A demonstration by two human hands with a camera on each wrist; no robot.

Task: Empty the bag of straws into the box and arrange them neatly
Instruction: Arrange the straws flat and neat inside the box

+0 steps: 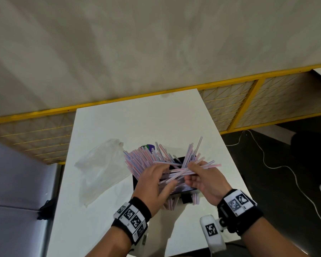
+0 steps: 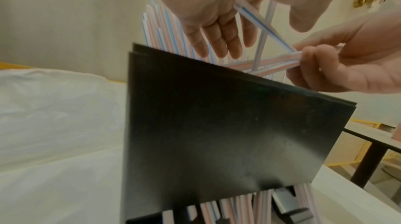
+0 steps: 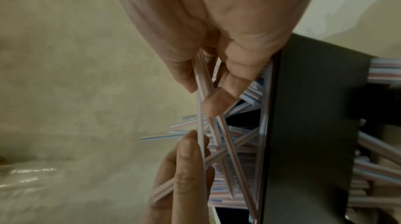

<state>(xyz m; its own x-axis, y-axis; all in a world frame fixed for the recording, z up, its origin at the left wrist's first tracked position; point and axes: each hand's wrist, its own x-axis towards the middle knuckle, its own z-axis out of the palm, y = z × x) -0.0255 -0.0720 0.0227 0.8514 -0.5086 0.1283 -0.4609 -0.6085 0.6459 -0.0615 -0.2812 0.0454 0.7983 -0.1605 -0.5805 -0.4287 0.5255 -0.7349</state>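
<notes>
A black box (image 1: 181, 158) stands on the white table (image 1: 137, 119), stuffed with pink-and-blue striped straws (image 1: 137, 158) that fan out of its top in a tangle. My right hand (image 1: 195, 173) pinches a small bunch of straws (image 1: 204, 166) lying crosswise over the box (image 2: 206, 124); the pinch shows in the right wrist view (image 3: 208, 81). My left hand (image 1: 154, 179) hovers over the box mouth, its fingers (image 2: 217, 39) fairly straight and touching the upright straws. More straws (image 2: 217, 210) show through the box's open bottom. The emptied clear plastic bag (image 1: 100, 169) lies left of the box.
A purple object (image 1: 146, 146) peeks out behind the box. A white marker-tagged device (image 1: 211, 230) sits at the table's front edge. Yellow-framed mesh panels (image 1: 248, 104) run behind the table, and a white cable (image 1: 278, 166) trails on the dark floor to the right.
</notes>
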